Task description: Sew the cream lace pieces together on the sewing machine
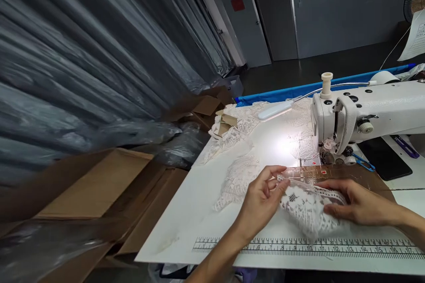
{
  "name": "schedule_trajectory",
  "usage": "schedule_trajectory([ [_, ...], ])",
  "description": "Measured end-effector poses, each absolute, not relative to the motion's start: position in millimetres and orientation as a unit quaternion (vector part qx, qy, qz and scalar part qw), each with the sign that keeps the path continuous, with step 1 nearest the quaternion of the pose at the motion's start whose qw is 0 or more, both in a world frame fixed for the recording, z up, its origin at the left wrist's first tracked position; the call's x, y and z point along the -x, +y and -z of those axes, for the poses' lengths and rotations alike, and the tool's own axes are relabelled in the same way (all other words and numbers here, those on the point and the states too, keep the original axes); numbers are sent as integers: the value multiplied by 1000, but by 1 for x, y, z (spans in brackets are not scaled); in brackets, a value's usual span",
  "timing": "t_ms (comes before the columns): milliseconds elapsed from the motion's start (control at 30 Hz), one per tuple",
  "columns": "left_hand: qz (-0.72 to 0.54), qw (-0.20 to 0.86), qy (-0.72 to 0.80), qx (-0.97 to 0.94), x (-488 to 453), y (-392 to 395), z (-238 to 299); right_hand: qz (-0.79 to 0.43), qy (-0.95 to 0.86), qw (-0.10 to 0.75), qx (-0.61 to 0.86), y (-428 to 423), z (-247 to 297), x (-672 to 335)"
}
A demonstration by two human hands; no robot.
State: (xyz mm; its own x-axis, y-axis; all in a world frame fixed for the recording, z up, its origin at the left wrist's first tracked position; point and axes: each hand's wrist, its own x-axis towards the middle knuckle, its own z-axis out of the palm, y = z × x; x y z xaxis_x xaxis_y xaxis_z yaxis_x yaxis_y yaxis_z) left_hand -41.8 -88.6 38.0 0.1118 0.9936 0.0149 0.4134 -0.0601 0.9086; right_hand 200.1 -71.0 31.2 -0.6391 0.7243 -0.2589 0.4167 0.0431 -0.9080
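We have the white lace piece [305, 212] between our two hands, in front of the sewing machine [372, 108] and just below its needle area. Our left hand [260, 196] pinches the lace's upper left corner between thumb and forefinger. Our right hand [358, 203] lies over the right end, thumb and forefinger apart; we cannot tell whether its hidden fingers grip the cloth. The upper border slants down toward the right hand along the brown plate [360, 177], while the blurred lower tip reaches the printed ruler [335, 247] near the tabletop's [179, 225] front edge.

Our widest room lies to the left, where white surface runs from the left forearm to the slanting table edge; beyond that edge sit open cardboard boxes [94, 183]. A heap of lace [237, 181] narrows the space just beyond the left hand. On the right we have less room: a black flat object [385, 157] and blue-handled snips [364, 162] lie near the machine, beyond the right hand. A blue strip [282, 93] borders the far side.
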Motion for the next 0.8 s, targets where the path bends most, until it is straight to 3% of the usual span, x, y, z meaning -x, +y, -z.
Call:
schedule_trajectory([
  [200, -235, 28, 534, -812, 59, -67, -23, -286, -764, 129, 563, -45, -14, -211],
  [300, -224, -50, 459, -858, 53, -50, -28, -225, -757, 167, 590, -39, -4, -216],
  [500, -214, 150, 241, -935, 20, -15, -28, -224, -760, 245, 559, -40, 3, -219],
  [800, -225, 304, 265, -887, 6, 2, -3, -199, -797, 234, 520, -46, -5, -219],
])
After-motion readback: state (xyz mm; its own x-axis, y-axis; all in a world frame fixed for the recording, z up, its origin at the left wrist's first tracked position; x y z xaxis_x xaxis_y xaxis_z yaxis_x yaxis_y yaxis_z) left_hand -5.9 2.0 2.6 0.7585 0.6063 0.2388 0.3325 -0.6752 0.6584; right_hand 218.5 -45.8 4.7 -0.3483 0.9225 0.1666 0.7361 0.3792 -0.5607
